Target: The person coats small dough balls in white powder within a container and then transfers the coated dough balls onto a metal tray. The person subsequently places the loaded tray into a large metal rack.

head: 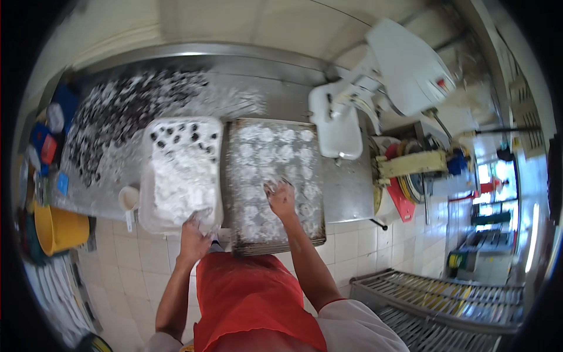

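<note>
A white plastic tub [184, 176] of white powder stands on the steel table, with several dark round pieces [160, 144] at its far end. My left hand [195, 233] is at the tub's near right corner, its fingers at the rim; its exact grip cannot be told. Right of the tub lies a stack of metal baking trays [233, 176], the top one bearing rows of powdery white rounds [288, 135]. My right hand [280, 196] is over the top tray with its fingers curled down; whether it holds anything is hidden. Many powder-dusted dark pieces [132, 101] are spread over the table's far left.
A white kitchen scale or machine base [336, 127] stands beside a large white stand mixer [409, 70] at the right. Left of the tub is a white scoop [129, 200]. A yellow bucket [66, 229] stands at the left, a slatted metal rack [440, 299] at the lower right.
</note>
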{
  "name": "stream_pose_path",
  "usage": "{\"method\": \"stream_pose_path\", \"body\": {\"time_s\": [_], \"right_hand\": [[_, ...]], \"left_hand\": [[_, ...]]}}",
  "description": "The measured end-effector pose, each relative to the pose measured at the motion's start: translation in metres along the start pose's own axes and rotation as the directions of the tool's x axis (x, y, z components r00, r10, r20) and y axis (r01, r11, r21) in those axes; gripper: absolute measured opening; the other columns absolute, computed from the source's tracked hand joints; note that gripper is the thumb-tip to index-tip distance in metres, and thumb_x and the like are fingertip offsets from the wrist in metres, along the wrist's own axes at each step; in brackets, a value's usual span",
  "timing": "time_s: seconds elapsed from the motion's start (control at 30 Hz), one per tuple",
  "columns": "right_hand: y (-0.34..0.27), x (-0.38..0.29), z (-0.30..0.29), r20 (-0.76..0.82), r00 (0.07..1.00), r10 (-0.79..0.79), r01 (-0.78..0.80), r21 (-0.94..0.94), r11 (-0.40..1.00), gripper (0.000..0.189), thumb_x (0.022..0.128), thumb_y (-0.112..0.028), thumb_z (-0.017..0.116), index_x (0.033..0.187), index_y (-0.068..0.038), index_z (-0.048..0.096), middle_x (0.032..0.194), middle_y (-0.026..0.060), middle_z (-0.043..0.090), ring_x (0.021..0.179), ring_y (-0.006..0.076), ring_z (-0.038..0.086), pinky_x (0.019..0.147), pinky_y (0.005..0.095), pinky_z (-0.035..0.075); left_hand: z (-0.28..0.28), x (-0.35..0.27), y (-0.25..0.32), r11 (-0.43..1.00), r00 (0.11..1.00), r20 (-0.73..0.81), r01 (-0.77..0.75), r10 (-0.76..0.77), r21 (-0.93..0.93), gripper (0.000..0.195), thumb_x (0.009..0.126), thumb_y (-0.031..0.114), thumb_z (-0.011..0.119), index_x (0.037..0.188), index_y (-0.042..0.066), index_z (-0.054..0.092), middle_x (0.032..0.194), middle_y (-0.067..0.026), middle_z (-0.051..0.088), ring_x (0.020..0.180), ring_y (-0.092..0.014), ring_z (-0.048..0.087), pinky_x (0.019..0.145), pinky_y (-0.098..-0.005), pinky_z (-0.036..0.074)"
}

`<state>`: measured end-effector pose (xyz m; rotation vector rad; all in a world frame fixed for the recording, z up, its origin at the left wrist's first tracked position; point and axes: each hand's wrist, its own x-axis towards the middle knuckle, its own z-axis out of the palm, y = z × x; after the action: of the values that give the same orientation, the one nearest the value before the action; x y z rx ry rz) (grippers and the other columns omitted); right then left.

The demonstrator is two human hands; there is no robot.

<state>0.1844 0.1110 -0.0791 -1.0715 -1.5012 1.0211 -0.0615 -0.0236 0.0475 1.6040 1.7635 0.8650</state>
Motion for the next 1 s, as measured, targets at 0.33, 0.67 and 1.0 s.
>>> {"method": "stream_pose_path", "body": {"time_s": [0.33,0.67,1.0], "right_hand": [[-0.021,-0.038,-0.194,-0.644,0.758,0.100,-0.458,-0.417,0.785,0.022,0.077,-0.019,0.056,0.070,0.001,0.055,0.065,0.0209,0.055,0.060,0.0374,0.051,0.057,0.0437,0.042],[-0.056,-0.323,-0.327,-0.942,0.336,0.005,-0.568,-0.198,0.799,0.015,0.077,-0.006,0.052,0.087,-0.001,0.062,0.070,0.0080,0.062,0.062,0.0158,0.057,0.057,0.0261,0.045],[-0.141,-0.476,-0.501,-0.853,-0.063,0.518,0.611,0.378,0.696,0.012,0.082,-0.018,0.050,0.082,-0.012,0.061,0.056,-0.0004,0.051,0.045,0.0117,0.045,0.038,0.0247,0.033]], "left_hand": [[0.023,0.020,-0.005,0.979,0.982,0.180,0.088,-0.055,-0.182,0.043,0.075,0.008,0.051,0.113,-0.009,0.041,0.114,-0.0189,0.048,0.106,-0.027,0.047,0.092,-0.0357,0.037],[0.164,0.070,0.135,0.956,0.787,0.549,-0.279,0.281,-0.089,0.037,0.072,-0.006,0.049,0.109,-0.008,0.046,0.098,-0.0162,0.051,0.092,-0.025,0.050,0.087,-0.0333,0.038],[0.243,-0.047,0.199,0.933,0.681,0.670,-0.056,0.295,-0.355,0.030,0.080,-0.004,0.051,0.110,0.000,0.050,0.098,-0.0056,0.054,0.091,-0.014,0.053,0.081,-0.0244,0.044]]}}
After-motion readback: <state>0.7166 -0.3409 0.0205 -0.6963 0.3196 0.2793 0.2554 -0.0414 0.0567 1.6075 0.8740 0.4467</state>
